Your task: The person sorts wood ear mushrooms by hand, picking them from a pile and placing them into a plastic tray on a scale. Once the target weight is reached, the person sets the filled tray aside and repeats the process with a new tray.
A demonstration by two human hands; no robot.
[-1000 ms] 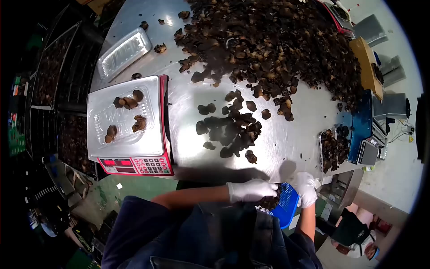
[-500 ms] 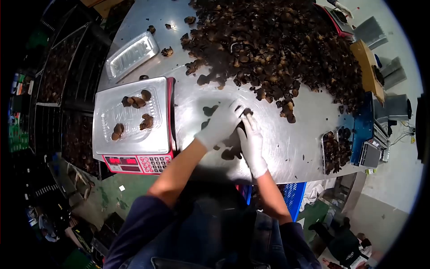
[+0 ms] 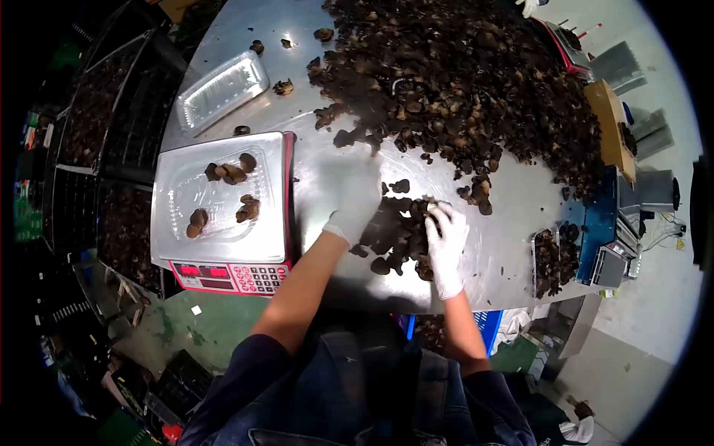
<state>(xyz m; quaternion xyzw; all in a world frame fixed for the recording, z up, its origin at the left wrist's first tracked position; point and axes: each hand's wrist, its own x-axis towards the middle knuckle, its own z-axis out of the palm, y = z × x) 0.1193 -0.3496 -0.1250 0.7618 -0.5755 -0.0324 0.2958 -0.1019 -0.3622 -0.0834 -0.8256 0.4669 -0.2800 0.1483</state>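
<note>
Both my hands wear white gloves over a steel table [image 3: 506, 201]. My left hand [image 3: 354, 195] is motion-blurred, just left of a small heap of dark dried mushrooms [image 3: 396, 229]; whether it holds anything cannot be made out. The right hand [image 3: 446, 239] rests on the heap's right side, fingers spread over the pieces. To the left, a red-and-silver scale [image 3: 227, 273] carries a clear plastic tray [image 3: 178, 195] with several mushrooms [image 3: 242, 209] in it.
A large pile of dried mushrooms [image 3: 461, 82] covers the far half of the table. An empty clear tray [image 3: 222, 91] lies at the far left. A filled tray [image 3: 549, 254] sits at the right edge. A blue basket [image 3: 489, 332] stands below the near edge. Dark crates line the left.
Both hands came up from the blue basket below the table onto the small heap. The left hand has since swung left and up; the right hand has slid right along the heap, which looks fuller.
</note>
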